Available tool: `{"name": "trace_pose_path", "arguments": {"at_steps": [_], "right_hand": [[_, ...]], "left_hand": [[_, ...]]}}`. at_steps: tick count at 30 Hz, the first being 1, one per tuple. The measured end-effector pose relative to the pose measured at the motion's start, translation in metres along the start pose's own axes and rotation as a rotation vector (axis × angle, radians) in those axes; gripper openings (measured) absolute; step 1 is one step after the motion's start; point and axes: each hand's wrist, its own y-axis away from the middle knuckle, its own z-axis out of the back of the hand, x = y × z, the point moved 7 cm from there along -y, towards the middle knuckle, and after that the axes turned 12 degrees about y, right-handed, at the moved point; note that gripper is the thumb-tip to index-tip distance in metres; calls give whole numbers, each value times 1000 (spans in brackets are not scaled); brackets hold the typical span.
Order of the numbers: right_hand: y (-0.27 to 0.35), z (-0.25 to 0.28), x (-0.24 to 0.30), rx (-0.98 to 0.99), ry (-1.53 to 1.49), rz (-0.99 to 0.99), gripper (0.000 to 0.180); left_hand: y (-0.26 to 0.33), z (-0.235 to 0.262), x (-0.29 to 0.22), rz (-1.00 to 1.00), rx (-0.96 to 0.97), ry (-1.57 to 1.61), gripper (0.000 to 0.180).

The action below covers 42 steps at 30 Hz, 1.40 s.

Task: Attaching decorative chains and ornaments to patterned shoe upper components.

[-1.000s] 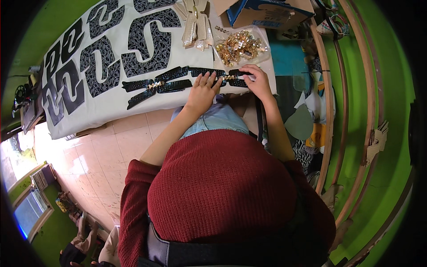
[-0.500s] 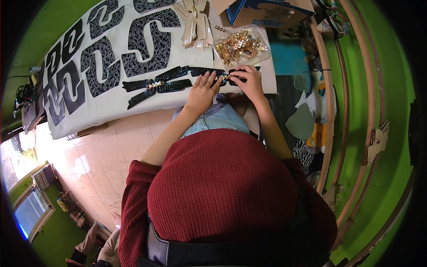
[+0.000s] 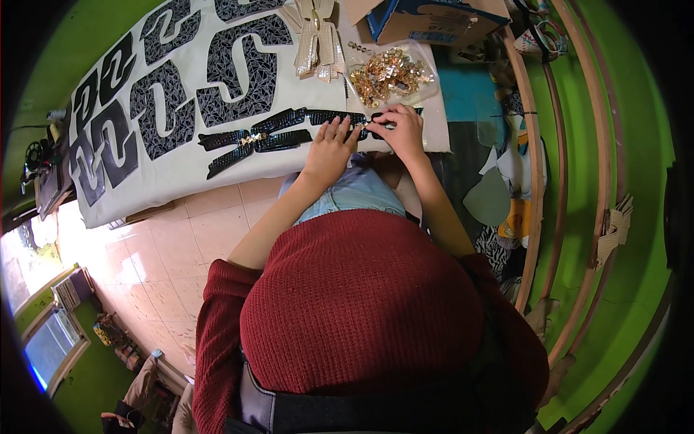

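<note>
Two glossy black, textured shoe-strap pieces lie along the front edge of the table. My left hand rests with its fingers stretched out over the right-hand black strap piece, pressing it down. Thumb and forefinger of my right hand are pinched together around a small gold ornament at the middle of that piece, beside my left fingertips. My fingers partly hide the ornament. Further left, the other black strap piece carries a similar gold ornament where its bands meet.
A clear plastic tray full of loose gold ornaments sits just beyond my right hand. Stacked beige straps lie to its left, below an open cardboard box at the back. Patterned dark cutouts cover the pale tabletop's left side.
My right hand has shifted slightly left, and its fingertips are pinched closer to the left fingers at the gold ornament. My left hand stays in place.
</note>
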Motion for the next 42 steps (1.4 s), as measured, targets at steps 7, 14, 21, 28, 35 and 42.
{"name": "trace_pose_path", "arguments": {"at_steps": [7,14,21,28,35,42], "right_hand": [[-8,1,-1,249,215,-322,39],[-13,3,-2,308,246,-486,55],[-12,2,-10,301,286,-546,85],[-10,0,-17,387,289,-562,90],[-8,-9,-26,398,243,-501,75],[-6,-9,-21,356,196,-422,64]], "left_hand": [[-3,-3,-2,20,80,-60,62],[-16,6,-8,28,46,-66,53],[-42,29,11,112,-26,289,23],[-64,19,34,355,-37,373,29],[-74,16,42,361,52,343,36],[-76,16,37,361,105,247,33]]}}
